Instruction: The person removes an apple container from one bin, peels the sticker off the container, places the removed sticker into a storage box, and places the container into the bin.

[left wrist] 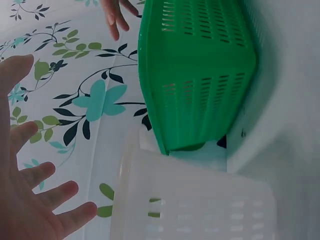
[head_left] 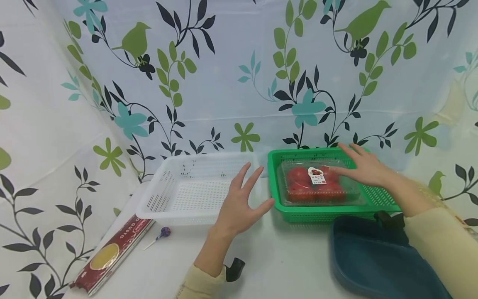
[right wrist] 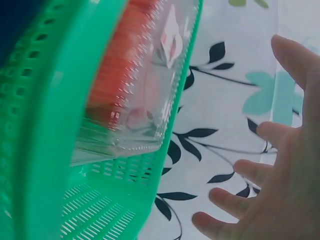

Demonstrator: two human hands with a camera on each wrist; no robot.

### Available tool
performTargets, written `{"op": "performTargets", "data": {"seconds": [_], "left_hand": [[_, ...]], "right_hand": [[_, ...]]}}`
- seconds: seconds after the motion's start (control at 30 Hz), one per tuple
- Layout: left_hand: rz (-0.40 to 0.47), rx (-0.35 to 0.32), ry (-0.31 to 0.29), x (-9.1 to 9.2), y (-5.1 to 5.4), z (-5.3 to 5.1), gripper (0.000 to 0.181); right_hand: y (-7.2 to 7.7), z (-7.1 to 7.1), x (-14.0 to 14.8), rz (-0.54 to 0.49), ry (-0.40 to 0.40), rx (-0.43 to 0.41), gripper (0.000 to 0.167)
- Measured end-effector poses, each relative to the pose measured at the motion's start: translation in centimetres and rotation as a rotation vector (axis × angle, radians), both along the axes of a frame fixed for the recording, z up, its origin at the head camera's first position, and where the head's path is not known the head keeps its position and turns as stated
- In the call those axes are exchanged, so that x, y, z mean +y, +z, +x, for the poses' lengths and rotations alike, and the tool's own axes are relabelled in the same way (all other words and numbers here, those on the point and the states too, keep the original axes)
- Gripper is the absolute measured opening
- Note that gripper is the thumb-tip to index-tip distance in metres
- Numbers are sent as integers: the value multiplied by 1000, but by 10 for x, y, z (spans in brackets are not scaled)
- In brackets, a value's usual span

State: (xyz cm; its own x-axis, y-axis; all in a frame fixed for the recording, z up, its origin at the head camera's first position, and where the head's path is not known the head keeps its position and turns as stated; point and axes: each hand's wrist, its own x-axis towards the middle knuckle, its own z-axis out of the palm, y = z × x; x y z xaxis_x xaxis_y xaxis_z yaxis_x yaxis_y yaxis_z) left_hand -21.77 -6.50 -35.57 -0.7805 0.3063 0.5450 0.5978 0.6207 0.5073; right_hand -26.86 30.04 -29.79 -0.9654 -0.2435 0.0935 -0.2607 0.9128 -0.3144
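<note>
A clear plastic box of tomatoes (head_left: 298, 192) with a white label sits inside the green basket (head_left: 274, 178). Over that basket's right part hovers my right hand (head_left: 364, 166), its fingers spread and holding nothing. In the right wrist view the hand (right wrist: 280, 165) is apart from the box and the basket's rim. My left hand (head_left: 240, 203) is raised in front of the white basket's (head_left: 171, 216) right end, fingers spread, nothing in it. The left wrist view shows that hand (left wrist: 30, 190) beside the white basket's end wall, with the green basket's end beyond.
A dark blue tray (head_left: 377, 261) lies at the front right, partly under the right sleeve. At the left are a lollipop (head_left: 164, 232) and a long red packet (head_left: 112, 253) labelled "Gusto". A patterned cloth (head_left: 224, 83) hangs behind the baskets.
</note>
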Motion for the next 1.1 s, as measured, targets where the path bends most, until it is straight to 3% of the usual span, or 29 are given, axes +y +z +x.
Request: {"op": "performTargets", "data": {"seconds": [0.2, 0.37, 0.6, 0.87, 1.1], "left_hand": [[92, -31, -40, 20, -2, 4, 72], [174, -132, -60, 37, 0, 13, 67], [238, -255, -15, 61, -10, 19, 65], [278, -260, 56, 75, -32, 17, 60], [263, -181, 65, 83, -47, 14, 54]], "right_hand": [[0, -15, 9, -89, -10, -123, 100], [-4, -27, 18, -174, -13, -228, 102], [-19, -35, 38, -366, -57, -449, 104], [-41, -43, 54, -609, -86, -581, 100], [-56, -46, 57, -732, -70, -651, 92]]}}
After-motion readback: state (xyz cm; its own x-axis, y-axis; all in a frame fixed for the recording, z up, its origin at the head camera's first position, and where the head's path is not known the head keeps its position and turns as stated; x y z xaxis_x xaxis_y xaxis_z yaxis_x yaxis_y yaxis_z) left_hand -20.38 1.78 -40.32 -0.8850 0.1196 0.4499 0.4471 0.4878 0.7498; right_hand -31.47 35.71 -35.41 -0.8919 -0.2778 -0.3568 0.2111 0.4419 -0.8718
